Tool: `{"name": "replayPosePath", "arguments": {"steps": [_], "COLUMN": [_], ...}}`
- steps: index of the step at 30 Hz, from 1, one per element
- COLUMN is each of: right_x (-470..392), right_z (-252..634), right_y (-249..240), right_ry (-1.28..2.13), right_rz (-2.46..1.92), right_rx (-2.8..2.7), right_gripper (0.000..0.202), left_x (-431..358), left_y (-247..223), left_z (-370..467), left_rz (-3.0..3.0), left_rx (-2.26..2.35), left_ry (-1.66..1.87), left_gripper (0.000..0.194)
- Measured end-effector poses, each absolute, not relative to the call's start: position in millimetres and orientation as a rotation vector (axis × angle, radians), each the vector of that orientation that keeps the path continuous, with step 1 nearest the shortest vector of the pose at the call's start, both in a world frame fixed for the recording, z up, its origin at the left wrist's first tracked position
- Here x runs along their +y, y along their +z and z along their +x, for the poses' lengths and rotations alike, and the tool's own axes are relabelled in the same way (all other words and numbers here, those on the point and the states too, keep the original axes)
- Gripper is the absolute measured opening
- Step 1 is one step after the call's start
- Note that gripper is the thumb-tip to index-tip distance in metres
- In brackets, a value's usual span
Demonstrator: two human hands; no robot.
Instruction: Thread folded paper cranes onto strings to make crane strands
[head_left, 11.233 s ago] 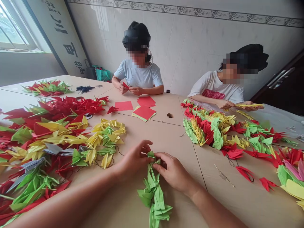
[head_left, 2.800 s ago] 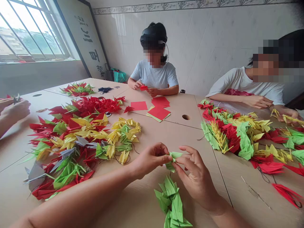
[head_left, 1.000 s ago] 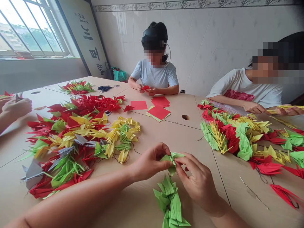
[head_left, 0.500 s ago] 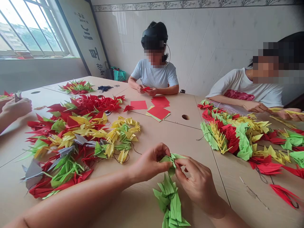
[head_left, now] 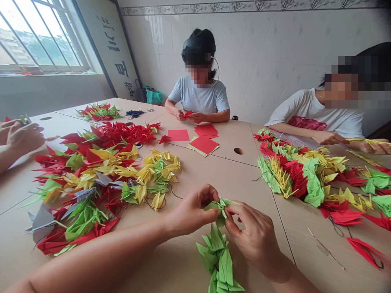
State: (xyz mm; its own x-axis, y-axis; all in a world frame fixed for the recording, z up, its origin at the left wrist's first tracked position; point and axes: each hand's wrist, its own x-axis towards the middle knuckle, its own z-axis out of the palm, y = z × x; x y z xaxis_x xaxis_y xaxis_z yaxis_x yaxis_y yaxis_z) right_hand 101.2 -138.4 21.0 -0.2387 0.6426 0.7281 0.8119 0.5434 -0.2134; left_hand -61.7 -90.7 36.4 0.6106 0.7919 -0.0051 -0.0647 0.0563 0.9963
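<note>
Both my hands pinch a green folded paper crane (head_left: 220, 221) above the table. My left hand (head_left: 200, 207) grips its left side between thumb and fingers. On the other side my right hand (head_left: 255, 232) holds it by thumb and forefinger. Just below hangs or lies a string of green paper cranes (head_left: 218, 260), running toward me out of view; whether it joins the held crane is hard to make out. A large heap of red, yellow, green and grey paper cranes (head_left: 91, 175) spreads left of my hands.
Strung cranes in bright rows (head_left: 293, 171) cover the right side. A long needle (head_left: 326, 249) lies near a red folded piece (head_left: 365, 250). Red paper squares (head_left: 205, 145) lie ahead by a seated person (head_left: 198, 93). Another person (head_left: 326, 118) sits right; someone's hands (head_left: 24, 136) work at left.
The other person's hands at the far left have shifted slightly right. My own hands and the green crane have barely moved.
</note>
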Motion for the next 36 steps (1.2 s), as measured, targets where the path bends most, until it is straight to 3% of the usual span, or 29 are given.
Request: {"name": "replayPosePath", "arguments": {"steps": [19, 24, 27, 31, 36], "right_x": [-139.5, -140.2, -138.3, -133.1, -129.9], "right_z": [99.3, 98.4, 101.2, 106.1, 106.4], "right_y": [23.6, 24.8, 24.6, 26.2, 34.8], "right_ry": [-0.272, 0.144, 0.441, 0.744, 0.972], "right_rz": [-1.127, -1.243, -1.324, -1.372, -1.409], "right_rx": [-1.989, -1.813, -1.588, -1.558, -1.583], "right_gripper": [0.014, 0.015, 0.026, 0.02, 0.025], "left_x": [-89.0, -86.4, -85.7, -86.5, -85.7], "left_y": [33.2, 32.9, 35.1, 36.7, 31.9], "left_z": [-62.2, -64.1, -65.4, -66.9, -66.5], "left_rz": [1.335, 1.415, 1.506, 1.647, 1.708], "left_rx": [0.684, 0.659, 0.645, 0.658, 0.707], "left_ry": [0.749, 0.756, 0.765, 0.735, 0.729], "left_gripper": [0.025, 0.021, 0.014, 0.008, 0.01]}}
